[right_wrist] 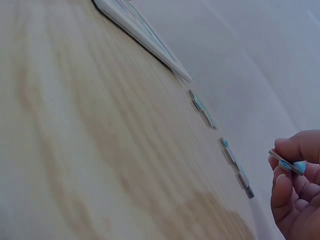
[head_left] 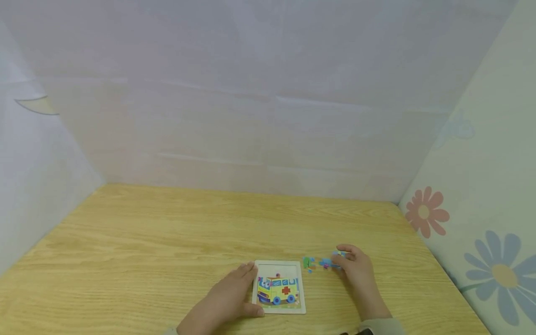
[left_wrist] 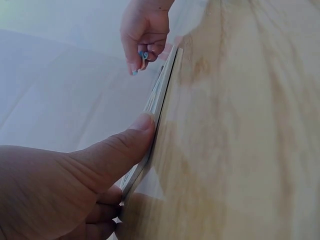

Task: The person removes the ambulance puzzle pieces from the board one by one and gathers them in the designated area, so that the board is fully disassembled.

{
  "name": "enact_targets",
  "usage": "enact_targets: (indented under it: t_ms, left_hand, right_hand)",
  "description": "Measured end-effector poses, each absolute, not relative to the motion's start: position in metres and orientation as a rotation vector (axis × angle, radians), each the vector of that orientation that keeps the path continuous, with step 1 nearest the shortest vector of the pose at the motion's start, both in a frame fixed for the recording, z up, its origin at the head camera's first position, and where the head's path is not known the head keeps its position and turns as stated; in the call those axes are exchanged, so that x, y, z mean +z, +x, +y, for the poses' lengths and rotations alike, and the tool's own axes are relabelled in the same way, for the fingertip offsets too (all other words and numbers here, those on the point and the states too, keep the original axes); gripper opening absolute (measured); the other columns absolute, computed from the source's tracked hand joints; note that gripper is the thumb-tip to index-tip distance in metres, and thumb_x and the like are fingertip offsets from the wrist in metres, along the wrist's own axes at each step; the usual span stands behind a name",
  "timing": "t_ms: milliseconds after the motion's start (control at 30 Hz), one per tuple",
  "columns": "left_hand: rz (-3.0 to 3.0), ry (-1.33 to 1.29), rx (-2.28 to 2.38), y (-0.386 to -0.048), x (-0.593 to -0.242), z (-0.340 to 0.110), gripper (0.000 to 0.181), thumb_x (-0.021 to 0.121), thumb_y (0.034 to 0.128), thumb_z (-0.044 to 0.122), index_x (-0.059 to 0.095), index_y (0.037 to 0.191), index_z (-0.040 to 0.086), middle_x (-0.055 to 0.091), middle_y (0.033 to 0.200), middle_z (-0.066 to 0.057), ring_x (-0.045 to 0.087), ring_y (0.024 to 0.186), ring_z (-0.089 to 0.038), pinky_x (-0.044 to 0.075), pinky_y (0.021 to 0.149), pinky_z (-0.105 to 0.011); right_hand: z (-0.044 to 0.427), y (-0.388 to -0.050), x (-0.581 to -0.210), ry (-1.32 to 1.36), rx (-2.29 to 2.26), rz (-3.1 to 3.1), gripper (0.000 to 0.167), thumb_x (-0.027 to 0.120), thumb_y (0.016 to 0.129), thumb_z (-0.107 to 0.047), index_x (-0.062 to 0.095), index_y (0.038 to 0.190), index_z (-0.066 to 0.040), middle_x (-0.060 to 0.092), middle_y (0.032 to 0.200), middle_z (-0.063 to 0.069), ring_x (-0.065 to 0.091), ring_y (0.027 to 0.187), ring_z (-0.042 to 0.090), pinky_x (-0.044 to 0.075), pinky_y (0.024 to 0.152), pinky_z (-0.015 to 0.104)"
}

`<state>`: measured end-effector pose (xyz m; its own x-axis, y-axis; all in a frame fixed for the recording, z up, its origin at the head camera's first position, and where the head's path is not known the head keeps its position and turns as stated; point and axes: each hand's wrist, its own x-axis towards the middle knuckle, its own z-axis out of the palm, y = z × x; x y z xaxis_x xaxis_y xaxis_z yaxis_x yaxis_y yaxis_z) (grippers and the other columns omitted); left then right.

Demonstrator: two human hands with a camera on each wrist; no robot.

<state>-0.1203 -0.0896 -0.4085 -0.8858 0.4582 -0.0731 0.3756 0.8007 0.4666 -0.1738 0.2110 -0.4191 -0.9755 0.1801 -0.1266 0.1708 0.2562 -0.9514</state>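
Note:
A square jigsaw puzzle board with a pale rim lies flat on the table, its lower part filled with a yellow ambulance picture and its upper part bare. Along its left side my left hand holds the board, thumb at the near edge and fingers by the far left corner. My right hand pinches a small blue puzzle piece between thumb and fingers, above the table. Two other clusters lie between the board and that hand: a green-and-blue puzzle piece and a blue puzzle piece with pink.
The wood-grain table stretches back to a pale cloth wall. Along the right stands a side panel printed with flowers. Another pale panel closes off the left.

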Motion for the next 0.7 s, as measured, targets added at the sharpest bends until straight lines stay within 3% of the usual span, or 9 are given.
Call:
enact_targets:
  t_ms: [133, 300, 367, 467, 600, 700]
  left_hand:
    - [2.801, 0.649, 0.674, -0.120, -0.408, -0.090, 0.094, 0.073, 0.0690, 0.052, 0.040, 0.137, -0.004, 0.034, 0.146, -0.019, 0.031, 0.133, -0.039, 0.029, 0.107, -0.053]
    - [2.798, 0.643, 0.676, -0.120, -0.409, -0.090, 0.093, 0.073, 0.0692, 0.051, 0.040, 0.137, -0.003, 0.034, 0.146, -0.019, 0.031, 0.134, -0.038, 0.029, 0.108, -0.053]
    - [2.802, 0.645, 0.676, -0.121, -0.410, -0.090, 0.093, 0.073, 0.0691, 0.051, 0.040, 0.137, -0.003, 0.034, 0.146, -0.019, 0.031, 0.134, -0.038, 0.029, 0.107, -0.053]
    - [2.802, 0.631, 0.687, -0.120, -0.410, -0.090, 0.093, 0.073, 0.0688, 0.050, 0.040, 0.137, -0.003, 0.034, 0.146, -0.018, 0.031, 0.134, -0.038, 0.029, 0.108, -0.052]
    - [2.801, 0.619, 0.690, -0.119, -0.410, -0.090, 0.092, 0.074, 0.0688, 0.050, 0.040, 0.137, -0.003, 0.035, 0.146, -0.017, 0.031, 0.134, -0.037, 0.029, 0.108, -0.052]
    - [2.795, 0.622, 0.687, -0.120, -0.410, -0.090, 0.093, 0.073, 0.0691, 0.051, 0.040, 0.137, -0.002, 0.035, 0.146, -0.017, 0.031, 0.134, -0.037, 0.030, 0.108, -0.052]
  right_hand:
    - [0.217, -0.176, -0.421, -0.380, 1.769, -2.536, 0.038, 0.066, 0.084, -0.011, 0.057, 0.119, 0.002, 0.057, 0.077, 0.001, 0.051, 0.060, 0.009, 0.048, 0.054, 0.017]
    - [0.226, -0.179, -0.423, -0.404, 1.638, -2.591, 0.039, 0.064, 0.086, -0.014, 0.057, 0.120, 0.002, 0.061, 0.081, 0.005, 0.054, 0.060, 0.011, 0.048, 0.054, 0.019]
    - [0.229, -0.179, -0.424, -0.397, 1.557, -2.638, 0.039, 0.061, 0.088, -0.016, 0.056, 0.122, 0.003, 0.063, 0.087, 0.010, 0.056, 0.067, 0.015, 0.049, 0.057, 0.021]
    - [0.233, -0.178, -0.426, -0.371, 1.444, -2.698, 0.040, 0.056, 0.091, -0.018, 0.054, 0.124, 0.004, 0.063, 0.107, 0.022, 0.060, 0.090, 0.030, 0.052, 0.072, 0.031]
    - [0.235, -0.179, -0.427, -0.341, 1.390, -2.738, 0.040, 0.053, 0.093, -0.017, 0.052, 0.126, 0.005, 0.056, 0.121, 0.026, 0.050, 0.114, 0.041, 0.049, 0.088, 0.043]
    - [0.235, -0.180, -0.428, -0.343, 1.352, -2.742, 0.038, 0.055, 0.091, -0.015, 0.054, 0.124, 0.004, 0.060, 0.116, 0.024, 0.053, 0.111, 0.040, 0.050, 0.086, 0.042]
